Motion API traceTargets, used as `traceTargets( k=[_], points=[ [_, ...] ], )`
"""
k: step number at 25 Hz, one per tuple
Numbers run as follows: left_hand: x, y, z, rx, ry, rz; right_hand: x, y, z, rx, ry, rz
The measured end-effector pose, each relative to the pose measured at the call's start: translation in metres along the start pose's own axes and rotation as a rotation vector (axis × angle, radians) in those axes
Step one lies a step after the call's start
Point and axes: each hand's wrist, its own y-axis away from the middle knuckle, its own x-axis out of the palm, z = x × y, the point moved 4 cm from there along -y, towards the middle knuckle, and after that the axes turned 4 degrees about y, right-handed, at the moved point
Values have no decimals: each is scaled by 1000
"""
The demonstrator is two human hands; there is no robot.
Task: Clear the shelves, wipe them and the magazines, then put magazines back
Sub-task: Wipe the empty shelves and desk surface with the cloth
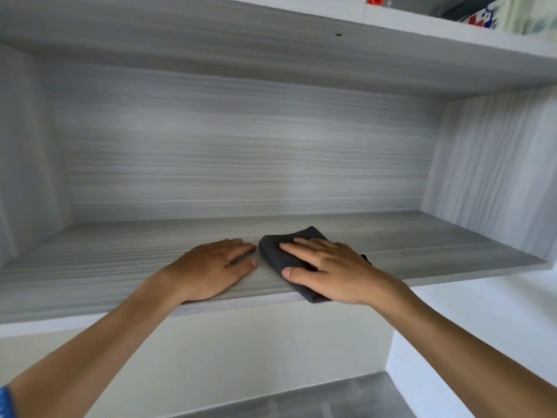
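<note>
**Both hands on the bare shelf board, the right one lying on a dark cloth**

I am looking into a grey wood-grain shelf compartment [241, 152], which is filling most of the head view; its back panel and two side walls are showing streaked horizontal and vertical grain. The shelf board [120, 267] forming its floor is running from the left edge to the right wall, and its pale front edge is crossing the view at a slight tilt. Above, the upper shelf [422, 28] is carrying a few coloured items at the top right corner, too cropped and blurred for me to name. Below the board, a cream wall [256, 351] is showing, with a grey surface [316, 399] lying at the bottom centre.

My two bare forearms are reaching up from the lower corners. My left hand [211, 270] is resting palm-down on the board near its front edge, fingers straight and close together, thumb lying out to the side, holding nothing. My right hand [328, 270] is lying flat on the cloth [277, 251], fingers extended and slightly spread, thumb lying along the cloth's near side. The cloth is dark grey and folded, sitting on the board right of centre, just beside the left fingertips, one corner overhanging the front edge. A blue sleeve edge [6, 401] is showing at the bottom left.
</note>
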Motion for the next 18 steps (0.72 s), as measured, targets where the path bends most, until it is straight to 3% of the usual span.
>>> traceTargets(
  k=[2, 7, 10, 12, 15, 18],
  points=[
    [0, 0, 0, 5, -5, -6, -5, 10, -16, -30, -65, 20],
    [-2, 1, 1, 17, 23, -46, -10, -37, -121, 323, 14, 143],
    [-3, 0, 3, 8, 33, -68, -4, -80, -126, 406, 45, 174],
    [-3, -1, 4, -8, 43, -85, 0, -101, -95, 331, 38, 151],
    [-6, -3, 5, -22, 64, -122, 9, -104, -30, 47, 17, 146],
    [-7, -1, 1, -12, 64, -146, 8, -90, -23, -124, -78, 193]
  ],
)
